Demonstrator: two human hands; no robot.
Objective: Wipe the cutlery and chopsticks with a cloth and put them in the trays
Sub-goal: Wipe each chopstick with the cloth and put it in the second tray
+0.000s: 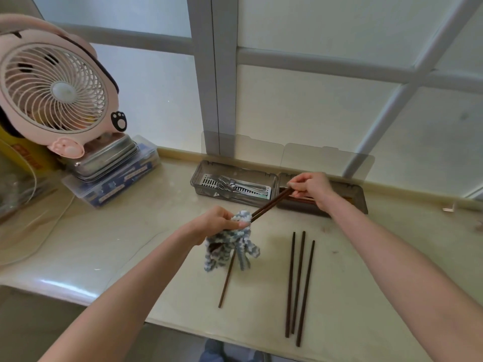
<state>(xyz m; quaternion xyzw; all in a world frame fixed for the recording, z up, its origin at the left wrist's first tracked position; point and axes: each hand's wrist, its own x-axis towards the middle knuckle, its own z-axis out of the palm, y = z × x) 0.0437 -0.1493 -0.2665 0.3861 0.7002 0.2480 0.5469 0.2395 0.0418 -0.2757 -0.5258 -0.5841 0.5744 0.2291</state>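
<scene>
Two dark chopsticks run slanting between my hands above the worktop. My right hand pinches their upper ends, fingers closed on them, over the right tray, where more chopsticks lie. My left hand grips the blue-and-white cloth, fingers curled tight round it, and the lower ends of the pair are buried in the bunched fabric. The rest of the cloth hangs down over a single chopstick lying on the worktop. Three more chopsticks lie side by side to the right of it, near the front edge. The left tray, just beside the right one, holds forks. A pink fan stands far left.
</scene>
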